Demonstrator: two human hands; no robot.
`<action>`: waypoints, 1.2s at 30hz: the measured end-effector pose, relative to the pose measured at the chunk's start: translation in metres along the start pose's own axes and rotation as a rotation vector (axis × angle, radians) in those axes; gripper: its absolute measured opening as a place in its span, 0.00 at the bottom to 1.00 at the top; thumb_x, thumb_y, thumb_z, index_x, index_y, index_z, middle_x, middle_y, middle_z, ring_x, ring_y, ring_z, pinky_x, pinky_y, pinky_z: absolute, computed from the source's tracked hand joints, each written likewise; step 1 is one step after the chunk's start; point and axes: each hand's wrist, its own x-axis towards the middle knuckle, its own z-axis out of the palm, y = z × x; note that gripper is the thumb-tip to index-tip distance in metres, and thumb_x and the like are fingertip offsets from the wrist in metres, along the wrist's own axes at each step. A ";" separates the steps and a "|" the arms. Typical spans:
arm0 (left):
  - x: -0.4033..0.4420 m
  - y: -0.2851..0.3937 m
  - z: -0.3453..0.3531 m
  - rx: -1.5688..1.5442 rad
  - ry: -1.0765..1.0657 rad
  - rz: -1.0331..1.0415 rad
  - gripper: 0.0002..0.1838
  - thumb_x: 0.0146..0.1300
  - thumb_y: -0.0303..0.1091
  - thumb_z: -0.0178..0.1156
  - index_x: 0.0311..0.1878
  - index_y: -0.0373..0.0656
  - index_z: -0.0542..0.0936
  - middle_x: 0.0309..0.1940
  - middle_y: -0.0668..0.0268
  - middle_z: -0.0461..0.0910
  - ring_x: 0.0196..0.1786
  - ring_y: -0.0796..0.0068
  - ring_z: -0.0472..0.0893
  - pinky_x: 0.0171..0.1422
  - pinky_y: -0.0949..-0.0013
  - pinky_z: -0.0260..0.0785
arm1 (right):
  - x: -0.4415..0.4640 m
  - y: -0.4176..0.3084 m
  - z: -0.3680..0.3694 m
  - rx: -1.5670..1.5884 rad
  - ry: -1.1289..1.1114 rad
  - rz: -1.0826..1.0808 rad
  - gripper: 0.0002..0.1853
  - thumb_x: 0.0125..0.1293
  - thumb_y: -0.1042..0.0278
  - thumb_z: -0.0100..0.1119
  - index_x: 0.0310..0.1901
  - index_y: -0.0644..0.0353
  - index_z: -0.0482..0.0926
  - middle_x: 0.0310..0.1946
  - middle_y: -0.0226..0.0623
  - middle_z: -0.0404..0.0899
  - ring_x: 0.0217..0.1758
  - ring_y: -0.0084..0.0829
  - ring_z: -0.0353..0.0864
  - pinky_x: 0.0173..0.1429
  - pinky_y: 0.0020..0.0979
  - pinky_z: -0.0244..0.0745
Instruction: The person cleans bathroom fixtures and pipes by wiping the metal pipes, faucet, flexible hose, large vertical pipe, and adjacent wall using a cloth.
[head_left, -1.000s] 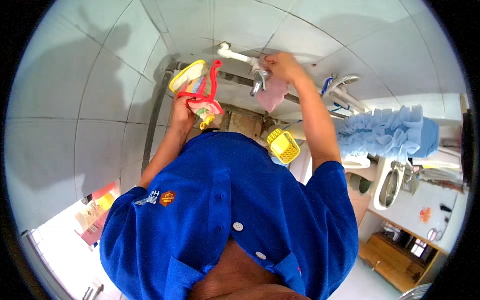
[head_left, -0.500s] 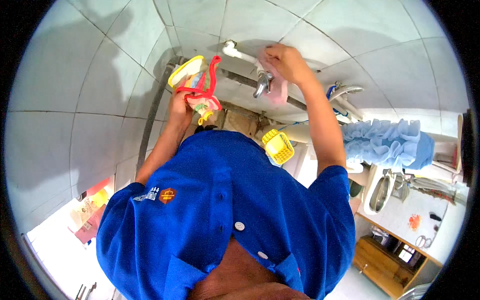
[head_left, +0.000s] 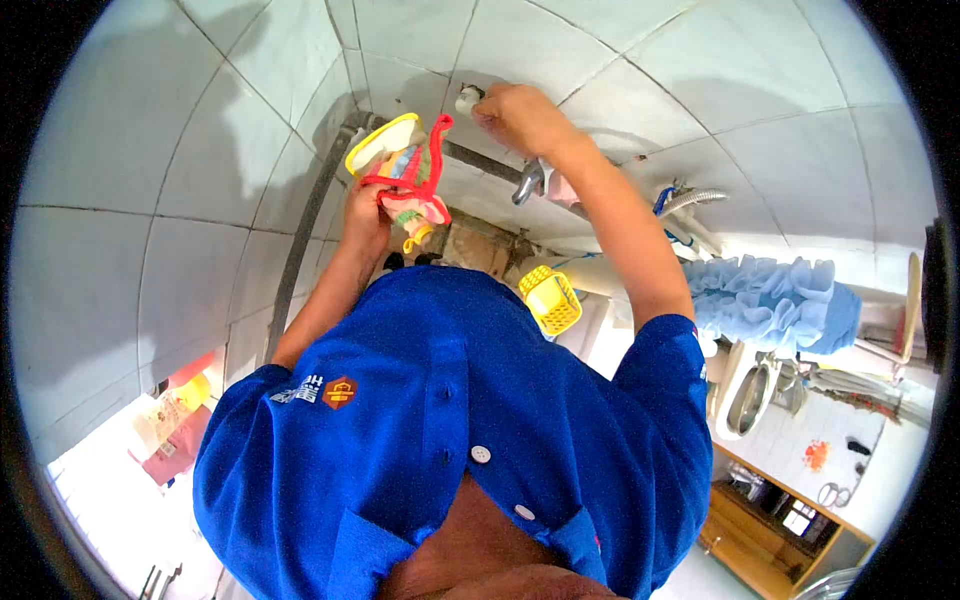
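My left hand [head_left: 367, 215] is closed around a bundle of colourful cloths [head_left: 405, 180] with red and yellow trim and a small yellow loop at the bottom. My right hand [head_left: 520, 117] is up at the wall, fingers curled around the white pipe [head_left: 467, 98] near its elbow; most of the grip is hidden behind the hand. Below that wrist, a metal tap [head_left: 527, 183] sticks out from the pipe. A bit of pink cloth [head_left: 562, 189] shows beside the tap, partly covered by my forearm.
A dark pipe [head_left: 300, 240] runs down the tiled wall at left. Below the tap area is a yellow plastic basket [head_left: 550, 300]. To the right are a flexible metal hose [head_left: 697, 198], a frilly light-blue cover [head_left: 770, 300] and a wooden cabinet [head_left: 755, 540].
My right hand has moved left along the pipe, from above the tap to the elbow, and less pink cloth shows. My left hand stays nearly in place with the bundle.
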 end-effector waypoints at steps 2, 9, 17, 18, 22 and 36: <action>-0.005 0.003 0.007 -0.002 0.021 -0.006 0.23 0.60 0.26 0.53 0.61 0.35 0.73 0.51 0.59 0.81 0.51 0.68 0.82 0.56 0.66 0.75 | 0.003 0.002 0.015 -0.057 -0.015 0.088 0.04 0.60 0.69 0.59 0.34 0.58 0.81 0.34 0.43 0.80 0.38 0.48 0.80 0.43 0.44 0.75; -0.009 0.004 0.009 0.018 -0.009 0.057 0.22 0.60 0.28 0.55 0.59 0.35 0.75 0.48 0.60 0.82 0.49 0.70 0.83 0.53 0.68 0.76 | 0.001 -0.005 -0.003 -0.180 -0.338 0.245 0.04 0.60 0.70 0.58 0.36 0.57 0.80 0.38 0.44 0.82 0.41 0.49 0.81 0.43 0.46 0.75; -0.012 0.010 0.010 -0.006 0.045 0.055 0.22 0.59 0.29 0.56 0.58 0.35 0.75 0.48 0.59 0.82 0.48 0.69 0.83 0.53 0.67 0.77 | -0.006 0.017 0.017 -0.035 -0.068 0.062 0.07 0.53 0.72 0.61 0.35 0.58 0.82 0.32 0.46 0.83 0.37 0.50 0.83 0.42 0.46 0.77; -0.013 0.011 0.013 -0.019 0.037 0.061 0.22 0.59 0.29 0.56 0.58 0.35 0.75 0.48 0.59 0.82 0.47 0.68 0.84 0.53 0.67 0.77 | -0.010 0.019 0.014 -0.036 -0.070 0.060 0.07 0.53 0.72 0.61 0.35 0.58 0.82 0.32 0.46 0.83 0.37 0.50 0.83 0.42 0.46 0.77; -0.019 0.018 0.019 0.012 0.028 0.076 0.22 0.60 0.28 0.55 0.58 0.35 0.75 0.48 0.59 0.82 0.47 0.68 0.84 0.52 0.68 0.77 | -0.023 0.027 -0.003 -0.020 -0.262 0.244 0.09 0.48 0.70 0.65 0.33 0.57 0.84 0.30 0.46 0.83 0.35 0.50 0.82 0.41 0.45 0.77; 0.005 0.038 0.099 0.326 -0.077 0.283 0.14 0.62 0.28 0.60 0.50 0.37 0.80 0.43 0.64 0.83 0.43 0.76 0.82 0.47 0.73 0.74 | -0.141 0.003 0.008 0.193 -0.001 0.752 0.13 0.54 0.66 0.66 0.43 0.55 0.86 0.36 0.48 0.84 0.39 0.44 0.85 0.45 0.37 0.78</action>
